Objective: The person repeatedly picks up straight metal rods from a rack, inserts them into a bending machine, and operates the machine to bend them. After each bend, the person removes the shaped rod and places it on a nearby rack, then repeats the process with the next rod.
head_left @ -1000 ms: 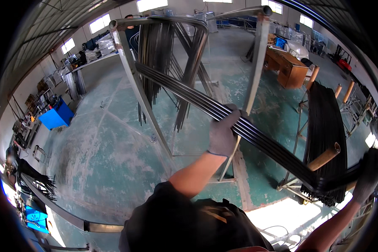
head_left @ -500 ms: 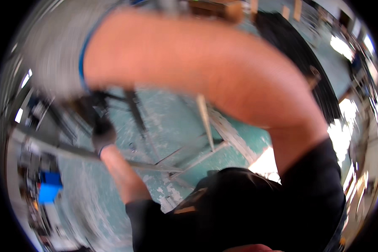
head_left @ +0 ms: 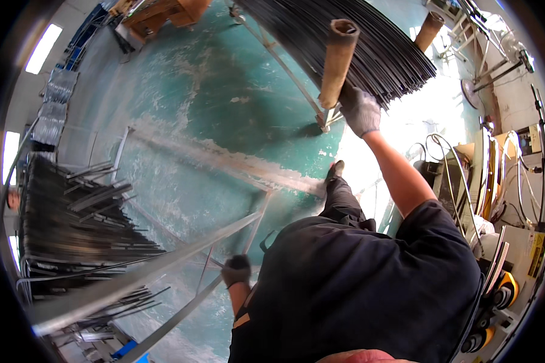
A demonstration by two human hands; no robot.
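Note:
My right hand (head_left: pixel 361 113), in a grey glove with dark fingers, reaches to the near ends of a large stack of long black strips (head_left: pixel 369 45). It is right beside an upright brown tube (head_left: pixel 339 63) at the stack's corner. Its fingertips are lost against the dark strips, so I cannot tell whether it grips any. My left hand (head_left: pixel 236 270), in a dark glove, hangs low by my left side with its fingers curled. Whatever it may hold is hidden. Close to it run the pale metal bars (head_left: pixel 206 241) of a frame.
More black strips (head_left: pixel 72 224) lie in a pile at the left, some sticking out. A second brown tube (head_left: pixel 430 30) stands at the stack's far side. Machinery with cables (head_left: pixel 496 175) lines the right. A wooden desk (head_left: pixel 169 12) is at the back. Worn green floor (head_left: pixel 212 103) lies between.
My right arm, blurred and stretched across to the left before, is now out to the right at the strip stack. My view has turned, and my left hand is lower, by my side.

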